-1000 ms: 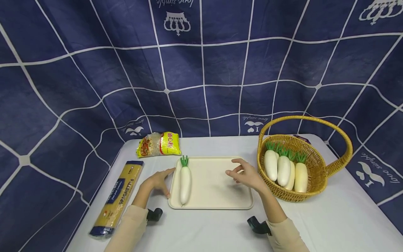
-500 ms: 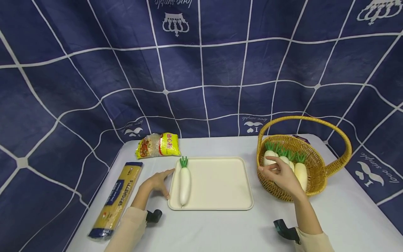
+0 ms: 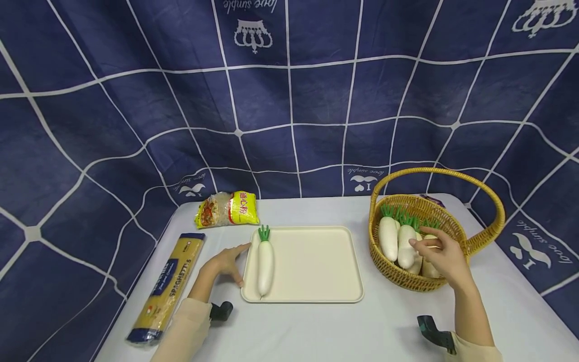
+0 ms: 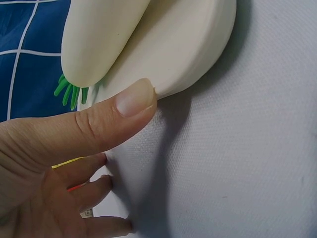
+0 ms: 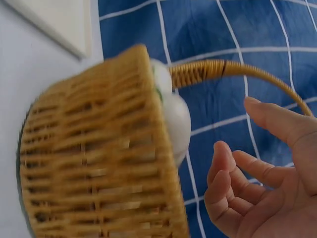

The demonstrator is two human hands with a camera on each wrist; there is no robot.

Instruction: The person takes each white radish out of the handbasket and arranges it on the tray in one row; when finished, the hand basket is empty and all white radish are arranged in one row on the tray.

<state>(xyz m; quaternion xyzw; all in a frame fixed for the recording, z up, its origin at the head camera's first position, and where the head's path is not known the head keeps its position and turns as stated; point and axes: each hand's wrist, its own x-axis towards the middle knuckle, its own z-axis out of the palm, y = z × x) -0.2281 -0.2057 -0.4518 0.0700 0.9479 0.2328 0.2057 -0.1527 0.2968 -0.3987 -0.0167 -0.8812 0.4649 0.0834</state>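
The person's right hand (image 3: 445, 256) hangs over the near right part of a round, golden-brown wicker basket (image 3: 384, 267) with a tall arched handle, its fingers loosely bent and grasping nothing, the thumb apart from them in the right wrist view. Smooth white toy radishes (image 3: 388, 239) with green leaf tufts lean side by side inside. The left hand (image 3: 225, 262) is at the left side of a rectangular cream tray (image 3: 316, 264), fingers spread and released, thumb tip at the rim; whether it presses there I cannot tell. One long white radish with a green top (image 3: 266, 266) lies lengthwise along the tray's left side, on the white-covered bench (image 3: 307, 332).
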